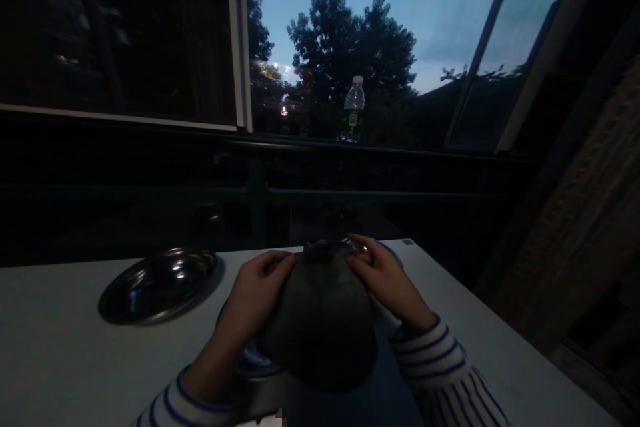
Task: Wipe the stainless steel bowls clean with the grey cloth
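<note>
A dark grey-green, limp sheet [320,327] with a rounded lower edge hangs between my two hands; the dim light hides what kind of thing it is. My left hand [257,293] pinches its upper left edge between thumb and fingers. At the upper right edge, my right hand [385,273] grips it the same way. Below the sheet, and partly covered by it, a shiny metal dish [257,363] shows near my left wrist. Behind my right fingers, part of another shiny round dish [395,252] is visible.
An oval-looking metal plate [160,287] lies on the white table [55,340], left of my hands. A plastic bottle [353,113] with a green label stands at the open window. To the right hangs a patterned curtain [580,227]. The room is dim.
</note>
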`<state>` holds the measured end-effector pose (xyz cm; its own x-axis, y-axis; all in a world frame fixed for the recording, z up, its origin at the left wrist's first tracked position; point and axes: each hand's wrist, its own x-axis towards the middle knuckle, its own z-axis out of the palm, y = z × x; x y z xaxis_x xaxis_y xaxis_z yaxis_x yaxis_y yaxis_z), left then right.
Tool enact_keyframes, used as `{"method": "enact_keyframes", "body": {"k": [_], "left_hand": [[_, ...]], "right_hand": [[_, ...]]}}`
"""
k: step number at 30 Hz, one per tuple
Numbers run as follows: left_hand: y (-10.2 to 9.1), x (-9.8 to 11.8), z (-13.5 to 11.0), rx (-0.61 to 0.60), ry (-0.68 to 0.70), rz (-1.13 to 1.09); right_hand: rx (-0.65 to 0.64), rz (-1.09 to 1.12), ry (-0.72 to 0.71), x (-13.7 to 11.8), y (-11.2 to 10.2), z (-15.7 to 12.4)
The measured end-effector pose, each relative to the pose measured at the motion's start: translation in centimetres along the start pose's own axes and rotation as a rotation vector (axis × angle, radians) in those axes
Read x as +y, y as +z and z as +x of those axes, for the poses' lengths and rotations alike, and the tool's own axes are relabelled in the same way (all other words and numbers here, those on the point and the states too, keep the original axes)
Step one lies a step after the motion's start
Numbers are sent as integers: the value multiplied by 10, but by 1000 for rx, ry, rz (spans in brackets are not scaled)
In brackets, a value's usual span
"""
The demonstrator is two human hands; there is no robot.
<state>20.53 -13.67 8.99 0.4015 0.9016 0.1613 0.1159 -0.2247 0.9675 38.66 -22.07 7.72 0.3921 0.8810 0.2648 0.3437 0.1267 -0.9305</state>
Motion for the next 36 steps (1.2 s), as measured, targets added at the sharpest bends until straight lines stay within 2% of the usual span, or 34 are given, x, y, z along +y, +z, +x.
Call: {"method": "enact_keyframes", "body": {"k": [5, 7, 9, 11, 14, 16, 20, 22, 25, 31, 36], "left_hand": [[-21, 0, 6, 92, -124, -44], [-28, 0, 8, 143, -108, -19], [-35, 0, 9, 145, -62, -21], [-40, -1, 10, 62, -34, -48], [-47, -2, 12, -53, -9, -11], [-51, -3, 15, -45, 29, 86], [-56, -5, 19, 30, 144, 262], [-56, -6, 19, 45, 168, 277], [-51, -6, 18, 37, 106, 168], [-28, -10, 15, 76, -99, -38], [-9, -6, 5, -11, -190, -272]], "right_hand": [[88, -112, -32, -6, -25, -5], [131, -106, -32, -7, -33, -5], [155, -95, -15, -7, -40, -5], [118, -66, 4, -6, -47, -5], [-35, -26, 21, -5, -54, -7], [-92, -60, 25, -4, -58, -8], [-80, -250, -38, -1, -61, -4], [-27, -372, -77, 1, -61, -1], [53, -481, -139, 1, -57, 1], [115, -338, -35, -8, -37, -2], [161, -340, -134, -14, -8, -7]]}}
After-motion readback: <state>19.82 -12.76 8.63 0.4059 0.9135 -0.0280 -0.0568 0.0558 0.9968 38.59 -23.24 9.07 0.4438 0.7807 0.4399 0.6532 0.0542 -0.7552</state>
